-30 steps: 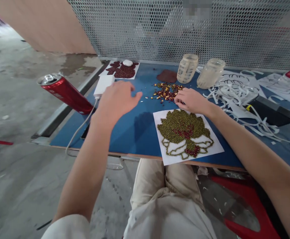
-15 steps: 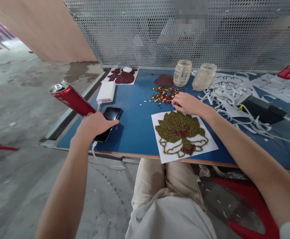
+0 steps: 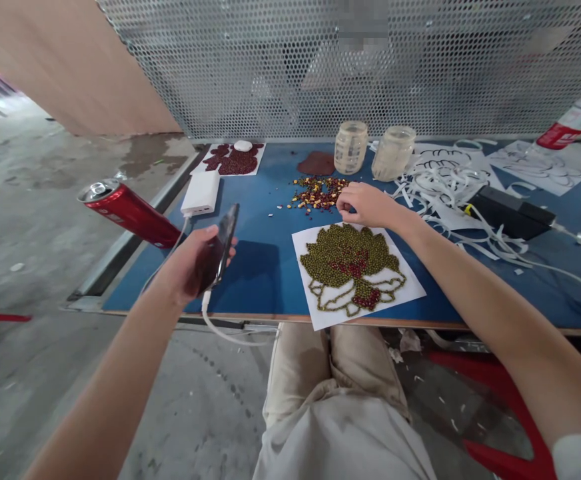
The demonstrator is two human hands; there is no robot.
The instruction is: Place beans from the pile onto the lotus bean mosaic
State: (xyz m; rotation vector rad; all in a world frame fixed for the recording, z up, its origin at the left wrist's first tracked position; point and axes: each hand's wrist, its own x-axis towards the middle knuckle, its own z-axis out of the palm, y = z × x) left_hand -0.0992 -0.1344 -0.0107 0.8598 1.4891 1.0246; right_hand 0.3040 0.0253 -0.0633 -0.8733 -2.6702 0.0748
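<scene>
My left hand [image 3: 190,263] is wrapped round a dark phone [image 3: 216,253], raised and tilted above the table's left side. A white cable [image 3: 208,310] is plugged into the phone's lower end. My right hand [image 3: 363,203] rests with curled fingers at the near right edge of a heap of mixed beans [image 3: 318,192]; whether anything is between its fingertips is hidden. Just below that hand lies white paper [image 3: 311,310] bearing a flower picture [image 3: 350,257] of green and dark red beans, its lower petals only outlined.
A red can [image 3: 130,213] leans at the left edge beside a white power bank [image 3: 201,193]. Behind are a dark red bean picture [image 3: 235,160] and two jars [image 3: 351,148]. Paper strips [image 3: 443,187], a black box [image 3: 510,212] and a bottle [image 3: 570,127] lie right. A perforated metal panel [image 3: 270,73] closes the back.
My left hand came down from near the power bank to the phone, took hold of it and lifted it off the table. My right hand has stayed by the beans.
</scene>
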